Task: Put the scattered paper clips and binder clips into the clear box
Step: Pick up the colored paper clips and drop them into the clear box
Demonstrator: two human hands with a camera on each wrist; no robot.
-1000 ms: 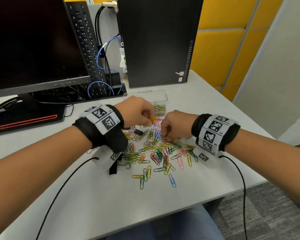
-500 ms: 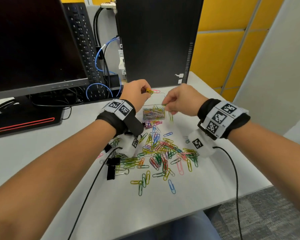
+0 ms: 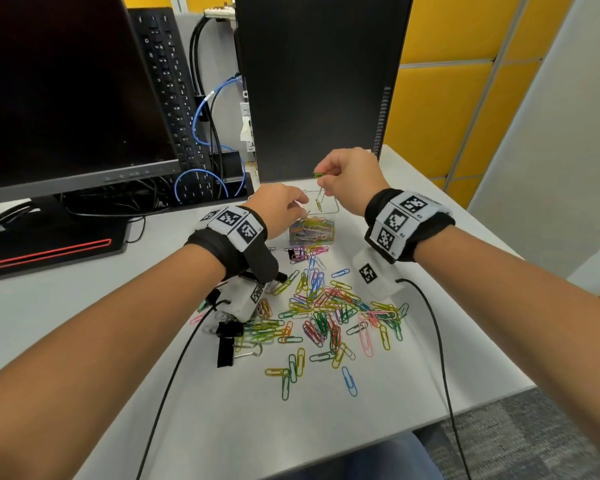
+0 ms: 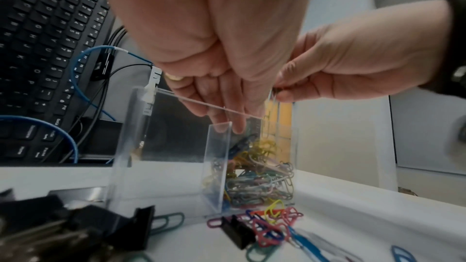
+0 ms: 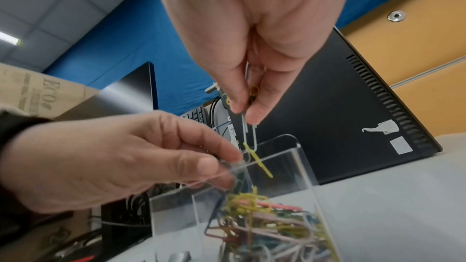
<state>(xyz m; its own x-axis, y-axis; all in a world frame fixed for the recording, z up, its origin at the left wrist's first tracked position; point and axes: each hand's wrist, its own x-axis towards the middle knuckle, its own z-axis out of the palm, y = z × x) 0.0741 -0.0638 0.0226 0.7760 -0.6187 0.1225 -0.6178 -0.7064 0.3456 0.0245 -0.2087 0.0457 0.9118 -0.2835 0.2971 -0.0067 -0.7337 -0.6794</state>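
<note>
our right hand (image 3: 350, 174) fingers pinch paper clips (image 5: 248, 127) over clear box (image 3: 312, 230) | left hand (image 3: 281, 209) fingers loosely apart, empty, at its rim | more clips (image 3: 326, 320) on bench (image 3: 430, 358)

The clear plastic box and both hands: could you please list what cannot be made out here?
- Head view: the left hand covers the near left corner of the clear plastic box.
- Left wrist view: whether the left hand's fingers hold anything; motion blur.
- Right wrist view: how many coloured paper clips the right hand pinches; blurred, overlapping.
</note>
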